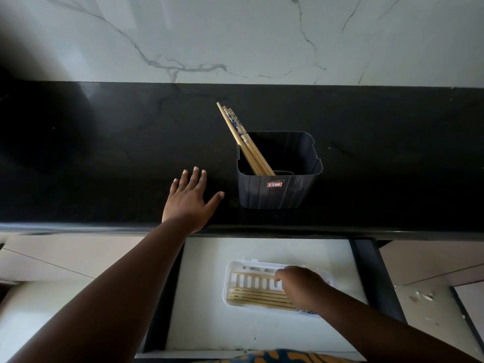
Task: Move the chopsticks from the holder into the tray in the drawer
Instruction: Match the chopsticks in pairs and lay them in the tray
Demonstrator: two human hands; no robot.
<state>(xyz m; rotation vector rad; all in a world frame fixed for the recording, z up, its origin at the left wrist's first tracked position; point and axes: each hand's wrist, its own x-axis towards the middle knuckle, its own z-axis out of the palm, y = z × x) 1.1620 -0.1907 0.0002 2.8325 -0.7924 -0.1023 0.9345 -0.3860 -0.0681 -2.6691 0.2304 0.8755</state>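
A dark square holder [272, 192] stands on the black counter, with several wooden chopsticks [242, 138] leaning to its upper left. My left hand [187, 196] lies flat on the counter, fingers spread, just left of the holder. Below, the drawer [209, 284] is pulled out and a white slotted tray [237, 268] sits in it. Several chopsticks [258, 297] lie lengthwise in the tray. My right hand [298, 286] reaches down into the tray's right end, fingers curled over the chopstick ends; whether it grips any of them is hidden.
The black counter [104, 153] runs the full width under a white marble wall. The drawer's dark side rail [377, 279] runs along the right. A patterned cloth edge [275, 356] shows at the bottom. Pale floor tiles lie either side of the drawer.
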